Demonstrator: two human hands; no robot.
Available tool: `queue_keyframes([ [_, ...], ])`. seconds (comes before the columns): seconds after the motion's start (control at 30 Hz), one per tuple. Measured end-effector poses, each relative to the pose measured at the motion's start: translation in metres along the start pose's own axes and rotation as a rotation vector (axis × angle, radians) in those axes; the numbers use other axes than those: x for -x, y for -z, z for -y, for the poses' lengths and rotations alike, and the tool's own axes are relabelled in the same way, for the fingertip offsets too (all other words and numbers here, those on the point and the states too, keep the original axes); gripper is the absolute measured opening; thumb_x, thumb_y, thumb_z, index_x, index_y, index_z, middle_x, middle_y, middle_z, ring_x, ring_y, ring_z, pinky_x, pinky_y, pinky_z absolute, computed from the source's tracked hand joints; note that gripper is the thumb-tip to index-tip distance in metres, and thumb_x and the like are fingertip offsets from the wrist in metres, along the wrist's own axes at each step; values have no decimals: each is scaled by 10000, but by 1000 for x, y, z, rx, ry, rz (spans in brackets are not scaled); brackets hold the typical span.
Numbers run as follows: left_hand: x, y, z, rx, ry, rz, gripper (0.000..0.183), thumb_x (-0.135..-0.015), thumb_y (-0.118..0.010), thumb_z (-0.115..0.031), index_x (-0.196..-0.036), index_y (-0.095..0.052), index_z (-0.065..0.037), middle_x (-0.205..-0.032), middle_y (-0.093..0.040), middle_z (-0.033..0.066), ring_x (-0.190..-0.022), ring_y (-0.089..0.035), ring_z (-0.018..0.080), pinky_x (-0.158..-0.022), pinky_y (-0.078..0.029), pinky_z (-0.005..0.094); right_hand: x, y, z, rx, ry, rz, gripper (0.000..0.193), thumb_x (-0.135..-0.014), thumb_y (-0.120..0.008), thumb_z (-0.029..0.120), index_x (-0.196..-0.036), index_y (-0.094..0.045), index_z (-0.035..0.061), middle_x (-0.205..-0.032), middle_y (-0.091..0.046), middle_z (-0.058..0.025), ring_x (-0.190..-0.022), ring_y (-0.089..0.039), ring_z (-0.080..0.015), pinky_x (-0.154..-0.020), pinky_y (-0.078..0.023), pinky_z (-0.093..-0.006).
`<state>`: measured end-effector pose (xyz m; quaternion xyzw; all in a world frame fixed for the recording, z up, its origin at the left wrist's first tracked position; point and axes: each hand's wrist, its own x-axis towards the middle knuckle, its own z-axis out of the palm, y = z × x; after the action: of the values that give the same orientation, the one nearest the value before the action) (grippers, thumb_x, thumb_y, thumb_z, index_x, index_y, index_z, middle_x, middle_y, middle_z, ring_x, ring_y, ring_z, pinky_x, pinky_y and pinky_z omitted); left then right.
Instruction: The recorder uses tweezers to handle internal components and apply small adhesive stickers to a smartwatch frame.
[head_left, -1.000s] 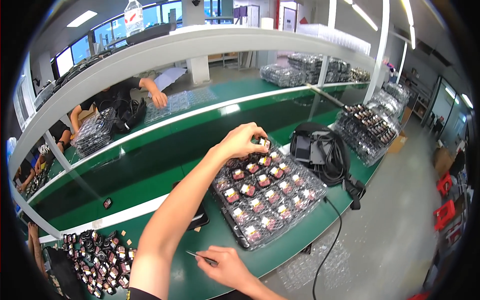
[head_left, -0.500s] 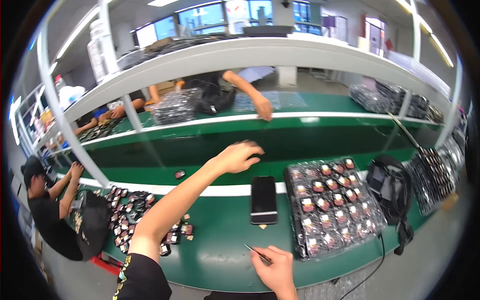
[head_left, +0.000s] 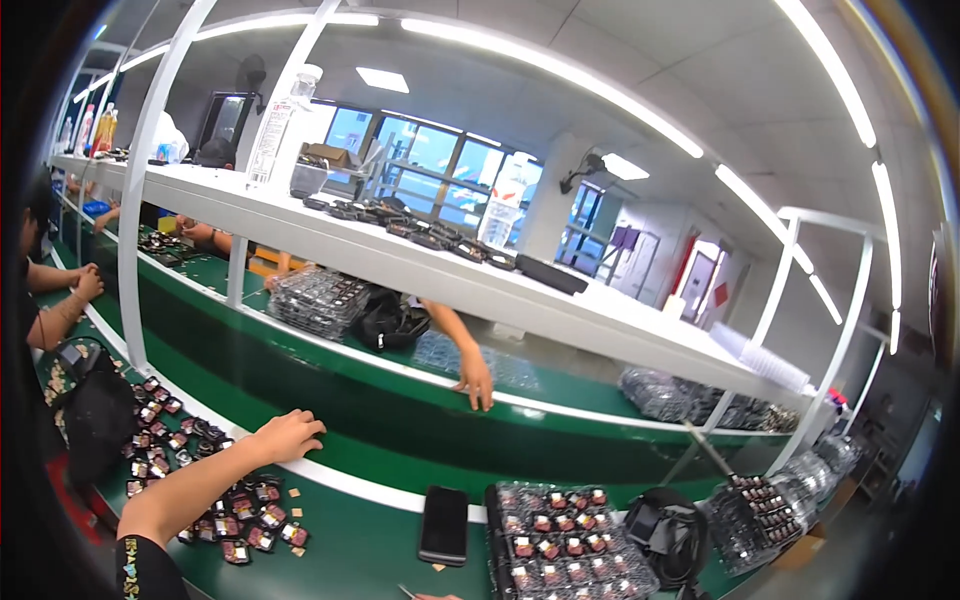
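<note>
Bright tube lights [head_left: 888, 235] hang over a green benchtop [head_left: 360, 560], where a heap of small black pieces [head_left: 228, 526] lies loose at the left. More of them sit in the pockets of a clear plastic tray [head_left: 508, 497] towards the right, and a phone [head_left: 443, 525] lies between heap and tray.

Judging by their hard-looking cases, the pieces should be light and stiff, perhaps a little slippery on the glossy faces. I'd pinch one by its side edges, keeping off the reddish face with its white patch. Thin as it looks, the tray probably flexes, so it would want support at both sides.

Palm down, the left hand [head_left: 288, 436] is over the white strip [head_left: 345, 482] behind the bench, fingers slightly spread and no piece visible in them. Its forearm [head_left: 195, 488] slants across the heap. Only a sliver of the right hand [head_left: 437, 597] shows at the lower edge, beside the tip of a thin metal tool [head_left: 405, 591]; I can't tell how it's closed.
</note>
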<state>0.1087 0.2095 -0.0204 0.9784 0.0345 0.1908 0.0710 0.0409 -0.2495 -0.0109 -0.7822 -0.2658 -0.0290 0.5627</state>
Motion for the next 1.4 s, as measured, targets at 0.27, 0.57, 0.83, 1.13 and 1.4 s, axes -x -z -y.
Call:
queue_keyframes([
  [0.27, 42, 45, -132, 398, -395, 187, 482, -1052, -750, -391, -1433, -686, -103, -1195, -720, 126, -1198, -687, 340, -1012, -599, 459, -7, -6, -17, 79, -10, -58, 162, -971, -844, 122, -1059, -841, -13, -795, -751, -103, -689, -681, -122, -643, -517, -296],
  [0.57, 71, 47, -196, 691, -500, 292, 711, -918, -857, -231, -1546, -576, -50, -1497, -621, 170, -1356, -611, 384, -1140, -531, 475, -26, 10, -20, -139, -149, -143, 123, -954, -851, 30, -1065, -863, -22, -757, -708, -27, -668, -618, -52, -576, -466, -226],
  [0.83, 89, 43, -191, 520, -391, 347, 688, -880, -915, -431, -1418, -692, -65, -1319, -671, 89, -1191, -633, 287, -1019, -491, 417, -15, 3, -12, -130, -180, -107, 161, -938, -848, -13, -1095, -851, -47, -725, -663, -18, -613, -522, -25, -525, -357, -229],
  [1.13, 88, 33, -189, 535, -411, 333, 536, -851, -945, -324, -1315, -780, -112, -1223, -671, 24, -1056, -616, 251, -918, -462, 387, -16, 4, -4, -55, -176, -56, 180, -901, -869, -32, -1080, -858, -37, -698, -652, -10, -556, -498, -27, -497, -331, -237],
  [1.4, 91, 34, -195, 765, -323, 400, 573, -777, -1005, -263, -1276, -806, -65, -1029, -776, 51, -929, -718, 224, -838, -448, 347, -16, 14, -5, -159, -170, 40, 159, -844, -838, -103, -992, -855, -47, -718, -696, -41, -567, -546, -42, -512, -340, -217],
])
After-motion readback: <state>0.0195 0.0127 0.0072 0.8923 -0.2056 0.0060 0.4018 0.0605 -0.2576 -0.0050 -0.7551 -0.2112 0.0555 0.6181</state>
